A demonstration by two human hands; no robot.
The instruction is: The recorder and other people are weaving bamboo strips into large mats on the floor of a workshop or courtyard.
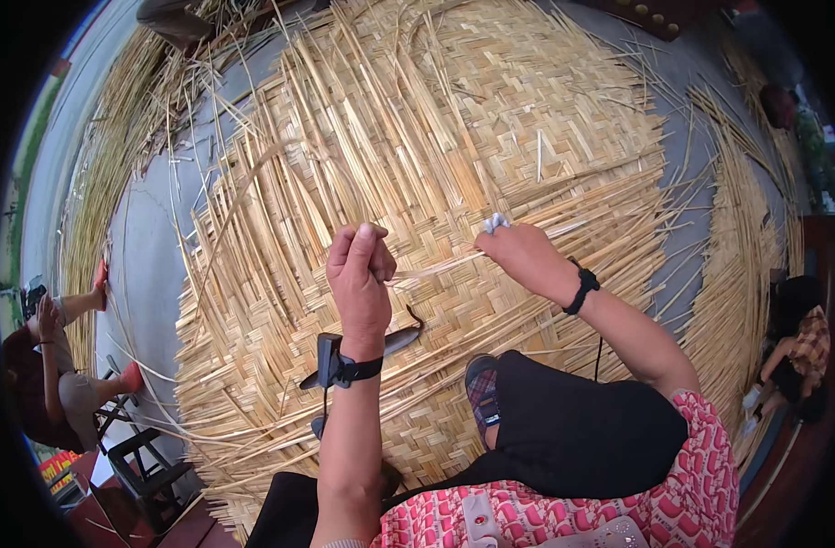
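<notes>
Pink-patterned shirt (709,457): nearest, with a black-trousered knee (582,420) just beyond it.
Left hand (358,260): a closed fist, thumb uppermost, with hold of the pale strip (440,268).
Right hand (527,260): knuckles up, fingers drawn in, pinching the strip farther right; a whitish wrap (496,222) shows at its fingertips.
Strip between the hands: near the woven mat (563,100), about level. It looks thin, so probably light and springy, apt to split if bent sharply. Its face may be slick and its edges keen; best pinched flat between thumb and forefinger, in from any frayed end.
Dark blade (402,341): curved, partly hidden behind the left wrist.
Mat beneath: likely stiff along each strip yet flexible overall; the dense weave should bear a grip better than the loose ends.
Unwoven strips (372,128): fanned beyond the hands, probably easy to part singly.
Far sides: seated co-workers at left (43,384) and right (801,356).
</notes>
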